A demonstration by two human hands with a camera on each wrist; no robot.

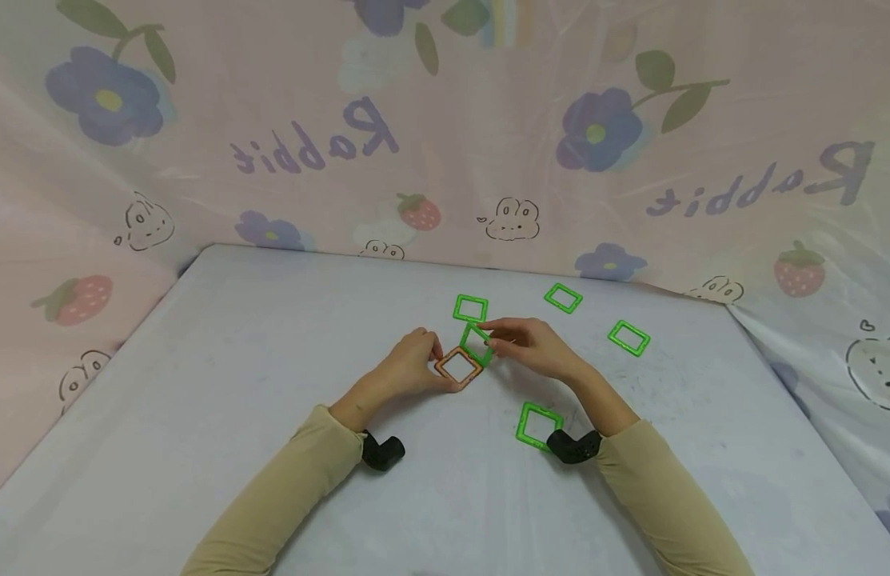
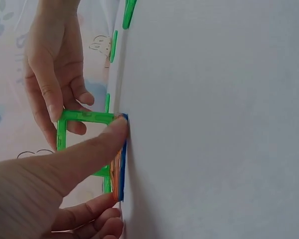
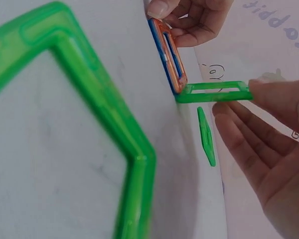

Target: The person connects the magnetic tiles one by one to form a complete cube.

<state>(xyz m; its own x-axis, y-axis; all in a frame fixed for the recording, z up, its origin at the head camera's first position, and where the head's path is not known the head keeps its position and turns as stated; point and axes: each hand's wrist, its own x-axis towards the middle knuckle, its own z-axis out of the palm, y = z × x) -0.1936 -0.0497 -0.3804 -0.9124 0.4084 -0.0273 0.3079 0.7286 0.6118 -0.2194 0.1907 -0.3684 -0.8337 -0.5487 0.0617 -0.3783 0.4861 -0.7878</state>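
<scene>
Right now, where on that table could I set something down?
The widest bare patch of table lies between its left edge and the left hand. A smaller one lies between the left sleeve and right sleeve. It's crowded around the right hand, where the orange frame meets a green frame, with another green frame beyond.

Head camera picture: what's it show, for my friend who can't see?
A person's left hand grips an orange square frame; the right hand pinches a green one touching it. Four more green frames lie on the white table.
</scene>
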